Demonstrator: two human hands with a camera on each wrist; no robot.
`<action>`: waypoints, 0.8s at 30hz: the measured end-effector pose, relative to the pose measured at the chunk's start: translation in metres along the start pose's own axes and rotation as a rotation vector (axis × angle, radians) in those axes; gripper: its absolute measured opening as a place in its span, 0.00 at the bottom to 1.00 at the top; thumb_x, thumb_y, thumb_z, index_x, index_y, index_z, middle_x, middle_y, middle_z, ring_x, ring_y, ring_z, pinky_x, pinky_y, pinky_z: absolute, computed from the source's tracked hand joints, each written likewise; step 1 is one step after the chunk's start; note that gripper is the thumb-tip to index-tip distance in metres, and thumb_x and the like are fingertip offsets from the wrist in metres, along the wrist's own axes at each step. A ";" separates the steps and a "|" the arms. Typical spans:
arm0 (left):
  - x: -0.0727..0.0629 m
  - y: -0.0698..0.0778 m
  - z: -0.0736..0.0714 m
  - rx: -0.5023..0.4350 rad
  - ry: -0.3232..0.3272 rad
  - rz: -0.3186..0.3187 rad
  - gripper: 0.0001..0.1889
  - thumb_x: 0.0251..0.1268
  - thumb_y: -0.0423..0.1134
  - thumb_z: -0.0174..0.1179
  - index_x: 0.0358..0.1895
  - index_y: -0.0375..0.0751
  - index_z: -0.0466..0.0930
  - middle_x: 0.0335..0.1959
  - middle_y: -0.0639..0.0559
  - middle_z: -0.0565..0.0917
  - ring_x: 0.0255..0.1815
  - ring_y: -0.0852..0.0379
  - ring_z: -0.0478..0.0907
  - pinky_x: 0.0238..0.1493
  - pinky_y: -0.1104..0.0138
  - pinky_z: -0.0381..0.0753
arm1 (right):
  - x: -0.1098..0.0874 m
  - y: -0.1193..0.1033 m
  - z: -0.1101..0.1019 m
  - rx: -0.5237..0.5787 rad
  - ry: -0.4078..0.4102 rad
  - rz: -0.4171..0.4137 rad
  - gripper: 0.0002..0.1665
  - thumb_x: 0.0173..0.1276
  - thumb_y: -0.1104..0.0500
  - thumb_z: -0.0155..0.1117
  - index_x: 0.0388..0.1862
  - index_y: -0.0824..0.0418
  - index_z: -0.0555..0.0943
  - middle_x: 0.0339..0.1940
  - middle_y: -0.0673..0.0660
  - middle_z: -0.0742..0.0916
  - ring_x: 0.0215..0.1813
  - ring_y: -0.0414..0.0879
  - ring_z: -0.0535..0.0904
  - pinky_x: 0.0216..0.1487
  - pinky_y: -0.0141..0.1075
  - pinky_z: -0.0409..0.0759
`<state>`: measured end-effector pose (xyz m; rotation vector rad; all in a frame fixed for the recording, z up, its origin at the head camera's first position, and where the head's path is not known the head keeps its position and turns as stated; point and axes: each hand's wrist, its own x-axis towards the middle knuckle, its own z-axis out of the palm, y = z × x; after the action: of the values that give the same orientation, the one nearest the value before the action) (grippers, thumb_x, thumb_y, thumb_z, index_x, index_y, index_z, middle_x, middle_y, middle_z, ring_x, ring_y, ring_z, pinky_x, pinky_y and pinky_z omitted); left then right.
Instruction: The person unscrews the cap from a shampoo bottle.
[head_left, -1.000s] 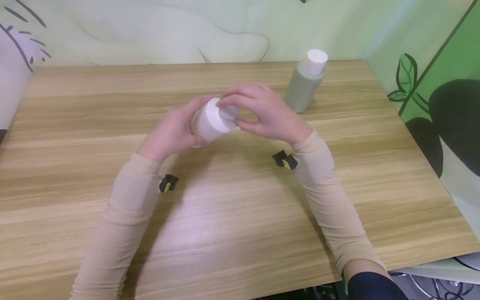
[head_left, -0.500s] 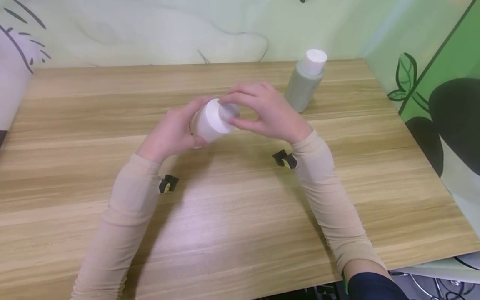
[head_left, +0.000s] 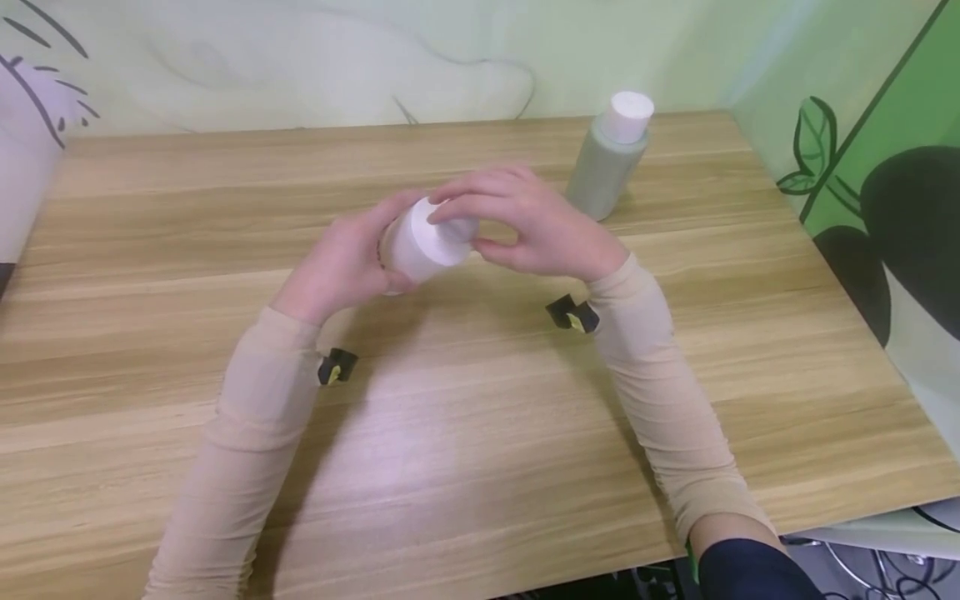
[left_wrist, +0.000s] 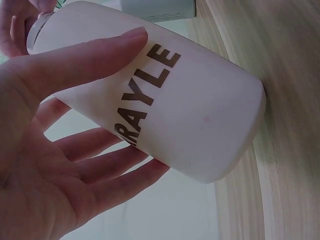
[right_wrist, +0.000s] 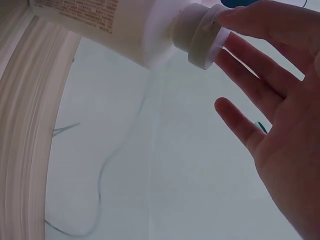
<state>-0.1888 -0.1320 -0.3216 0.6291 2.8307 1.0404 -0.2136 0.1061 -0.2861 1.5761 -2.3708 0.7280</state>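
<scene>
I see the white bottle (head_left: 412, 250) tilted over the table (head_left: 450, 433), its long axis slanting up toward the right hand (head_left: 536, 221), whose fingers (right_wrist: 257, 55) pinch its cap (right_wrist: 204, 42); the left hand (head_left: 347, 260) grips the body (left_wrist: 200, 110).

Print (right_wrist: 91, 15) on bottle (right_wrist: 134, 30) illegibly blurred

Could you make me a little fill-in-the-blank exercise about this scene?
The left hand grips the white bottle, which is ____, not upright.
The right hand pinches the cap on one of ____ bottles visible.
The grey-green bottle has a ____ lid.

Missing words: tilted; two; white.
</scene>
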 end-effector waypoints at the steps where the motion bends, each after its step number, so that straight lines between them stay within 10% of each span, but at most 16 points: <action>1: 0.000 0.000 0.000 -0.001 -0.002 -0.003 0.49 0.40 0.25 0.72 0.71 0.54 0.64 0.62 0.38 0.78 0.59 0.38 0.76 0.63 0.41 0.71 | 0.001 0.001 0.000 0.024 0.008 -0.009 0.24 0.59 0.66 0.66 0.56 0.59 0.80 0.62 0.59 0.82 0.65 0.53 0.75 0.69 0.47 0.67; 12: 0.000 -0.002 0.000 0.006 -0.003 0.002 0.49 0.39 0.25 0.72 0.71 0.54 0.63 0.62 0.37 0.78 0.62 0.36 0.74 0.65 0.39 0.69 | 0.004 0.003 0.002 -0.029 0.109 0.149 0.23 0.61 0.52 0.70 0.51 0.64 0.81 0.47 0.58 0.87 0.50 0.49 0.82 0.57 0.40 0.79; 24: 0.002 0.000 -0.002 -0.005 -0.016 -0.016 0.49 0.40 0.25 0.72 0.71 0.56 0.63 0.63 0.39 0.77 0.61 0.37 0.74 0.65 0.40 0.69 | 0.003 0.000 0.001 0.023 0.049 0.085 0.22 0.60 0.63 0.69 0.54 0.63 0.80 0.53 0.59 0.84 0.56 0.52 0.79 0.63 0.41 0.76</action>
<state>-0.1904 -0.1324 -0.3197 0.6106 2.8136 1.0352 -0.2150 0.1034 -0.2857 1.4570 -2.4148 0.8041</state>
